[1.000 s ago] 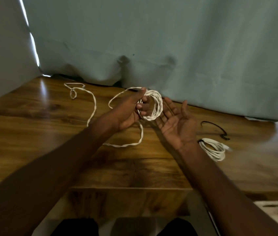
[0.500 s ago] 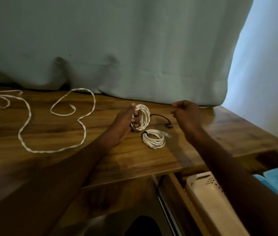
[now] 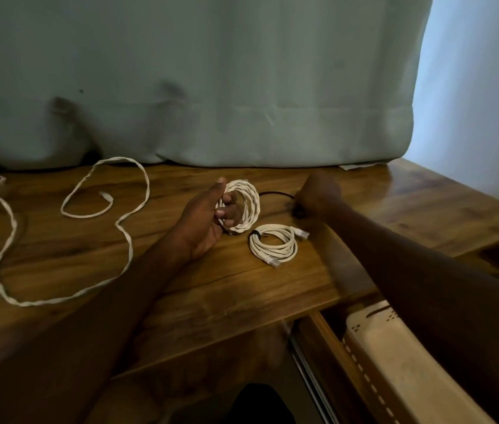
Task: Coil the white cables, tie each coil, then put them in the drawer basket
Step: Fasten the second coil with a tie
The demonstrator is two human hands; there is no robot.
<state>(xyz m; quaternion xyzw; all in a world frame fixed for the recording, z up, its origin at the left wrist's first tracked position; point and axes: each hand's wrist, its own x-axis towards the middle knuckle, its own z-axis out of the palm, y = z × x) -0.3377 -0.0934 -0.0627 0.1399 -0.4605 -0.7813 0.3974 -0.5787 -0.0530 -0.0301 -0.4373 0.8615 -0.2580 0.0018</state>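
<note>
left hand (image 3: 208, 215) grips braided coil (image 3: 243, 206) | right hand (image 3: 318, 194) on black tie (image 3: 275, 194) | tied coil (image 3: 274, 244) on table (image 3: 242, 286)

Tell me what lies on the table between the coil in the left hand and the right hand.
In the head view, only a thin black tie on bare wood table runs between the held coil and right hand.

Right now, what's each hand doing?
Left hand: holding the coiled white cable.
Right hand: curled at the black tie; grip unclear.

Tied coil (image 3: 273, 243) lies between hands and basket (image 3: 401, 356).
</note>
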